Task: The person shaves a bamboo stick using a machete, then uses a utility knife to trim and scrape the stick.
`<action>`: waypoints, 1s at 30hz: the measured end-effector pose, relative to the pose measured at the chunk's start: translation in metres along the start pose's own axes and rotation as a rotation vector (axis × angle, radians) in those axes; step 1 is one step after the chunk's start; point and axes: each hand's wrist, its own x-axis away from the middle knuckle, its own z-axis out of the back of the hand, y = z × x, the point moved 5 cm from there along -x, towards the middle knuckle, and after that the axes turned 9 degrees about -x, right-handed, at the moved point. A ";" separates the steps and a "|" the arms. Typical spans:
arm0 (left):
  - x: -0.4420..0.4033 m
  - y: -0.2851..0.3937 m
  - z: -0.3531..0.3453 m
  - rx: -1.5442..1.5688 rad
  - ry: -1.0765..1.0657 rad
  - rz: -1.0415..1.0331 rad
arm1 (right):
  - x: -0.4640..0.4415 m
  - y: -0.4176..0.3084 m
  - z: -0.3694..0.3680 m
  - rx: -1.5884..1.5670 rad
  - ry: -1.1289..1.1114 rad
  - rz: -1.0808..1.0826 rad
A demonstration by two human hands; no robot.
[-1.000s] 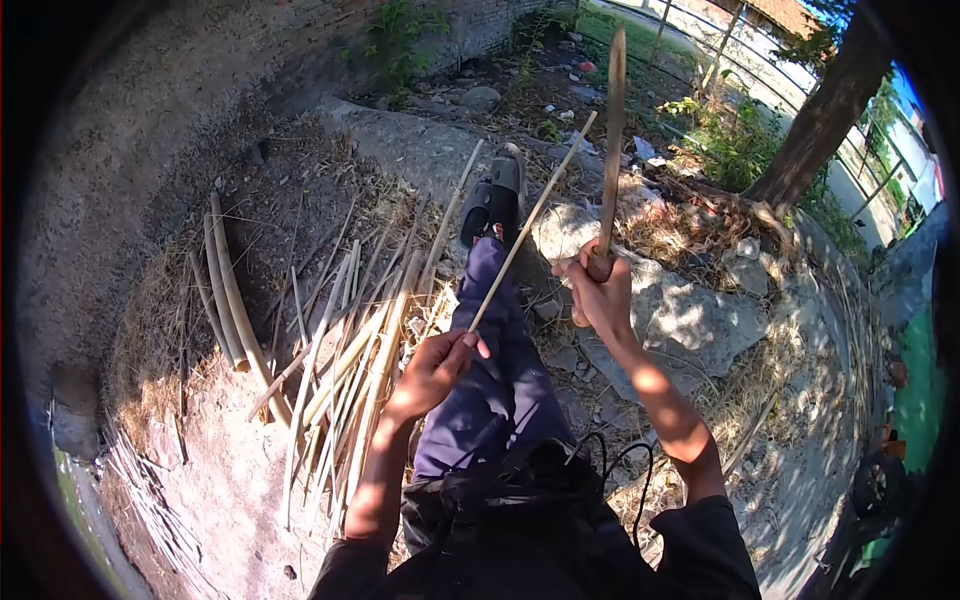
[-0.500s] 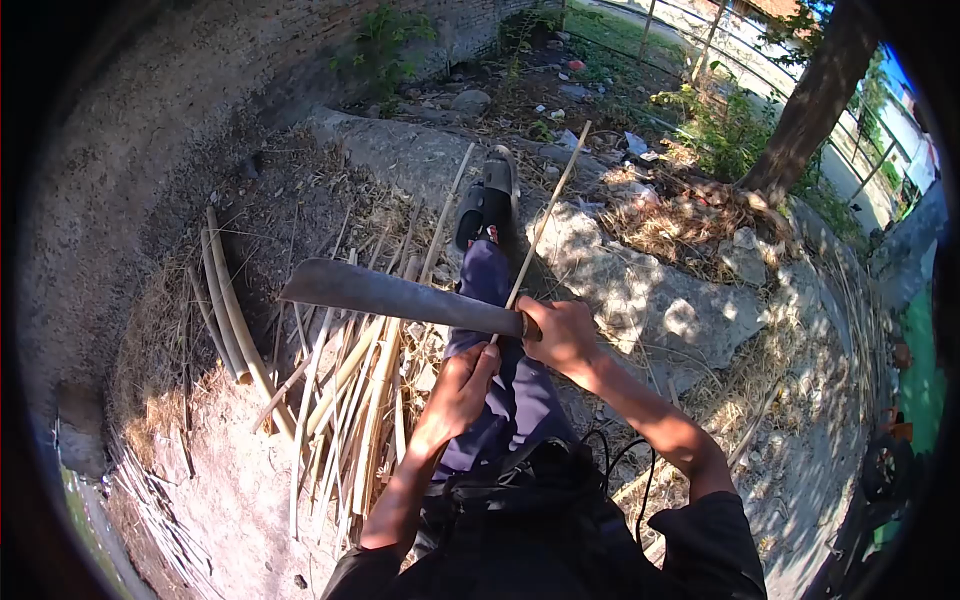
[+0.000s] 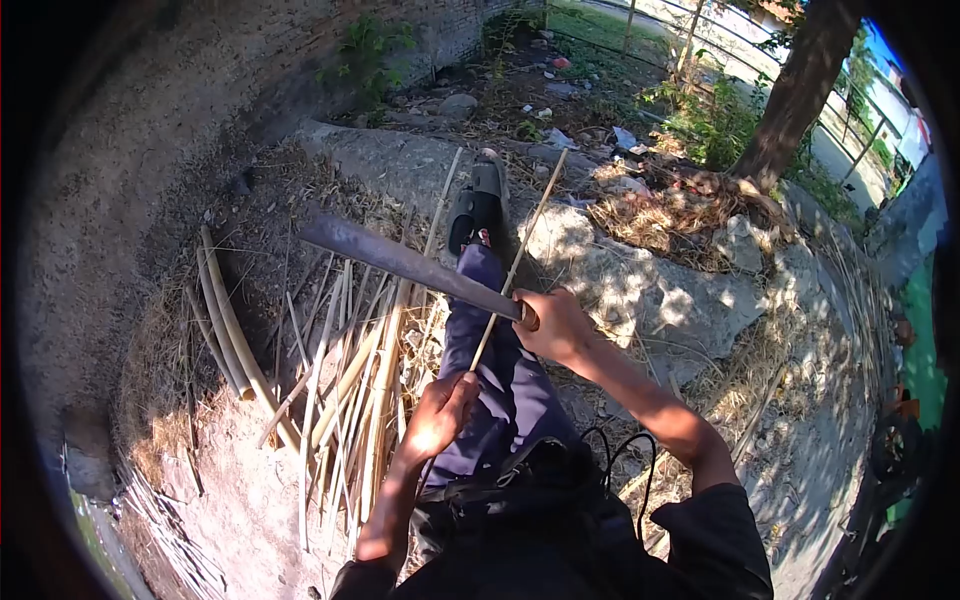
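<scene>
My right hand (image 3: 556, 326) is closed around the short wooden handle of a machete (image 3: 410, 266). Its broad, dark blade points left across my leg, slightly blurred at the tip. A thin bamboo strip (image 3: 532, 222) runs slantwise under the blade close to the handle, its far end beyond my shoe. Nearer my body, my left hand (image 3: 438, 414) grips the lower part of that strip over my thigh. Whether the blade's edge touches the strip, I cannot tell.
Split bamboo pieces (image 3: 372, 410) lie in a loose heap left of my leg, with longer curved bamboo lengths (image 3: 232, 305) beyond. A big rock slab (image 3: 650, 290) sits to the right, below a tree trunk (image 3: 800, 95). A wall (image 3: 170, 120) rises at the left.
My left hand has drawn back toward my body, apart from the right, and the strip has slid the same way under the blade. The machete's tip has swung slightly right.
</scene>
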 end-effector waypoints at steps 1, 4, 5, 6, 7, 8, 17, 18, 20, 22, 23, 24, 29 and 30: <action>-0.003 0.002 0.004 -0.164 0.048 -0.078 | 0.002 -0.006 -0.004 0.062 -0.094 0.042; 0.001 0.004 0.007 -0.387 0.144 -0.175 | -0.002 -0.008 -0.001 0.150 -0.207 0.065; 0.004 -0.002 0.010 -0.399 0.149 -0.205 | -0.008 0.002 0.001 0.145 -0.123 0.067; 0.008 0.000 0.011 -0.410 0.156 -0.239 | -0.012 0.003 0.006 0.140 -0.037 0.072; 0.015 0.000 0.012 -0.405 0.126 -0.188 | -0.012 0.003 0.012 0.104 0.037 0.077; 0.016 0.002 0.011 -0.403 0.128 -0.190 | -0.010 0.003 0.011 0.106 0.036 0.079; 0.021 0.005 0.007 0.317 -0.183 0.127 | -0.003 -0.008 -0.002 0.018 0.024 0.190; 0.023 0.007 0.008 0.313 -0.174 0.122 | -0.006 -0.012 0.003 -0.040 0.098 0.199; 0.020 0.008 0.007 0.267 -0.161 0.095 | -0.001 -0.017 0.005 -0.006 0.039 0.173; 0.017 0.009 0.003 0.193 -0.125 0.088 | 0.006 -0.022 -0.001 0.095 -0.156 0.226; 0.020 0.014 0.002 0.176 -0.107 0.132 | 0.002 -0.015 -0.001 0.193 -0.206 0.151; 0.021 0.009 0.002 0.175 -0.107 0.135 | -0.001 -0.011 0.001 0.206 -0.172 0.172; 0.019 0.005 0.002 0.239 -0.177 0.065 | 0.007 -0.020 -0.007 0.036 -0.055 0.159; 0.020 0.004 -0.001 0.254 -0.202 0.071 | 0.006 -0.018 -0.007 0.034 -0.061 0.156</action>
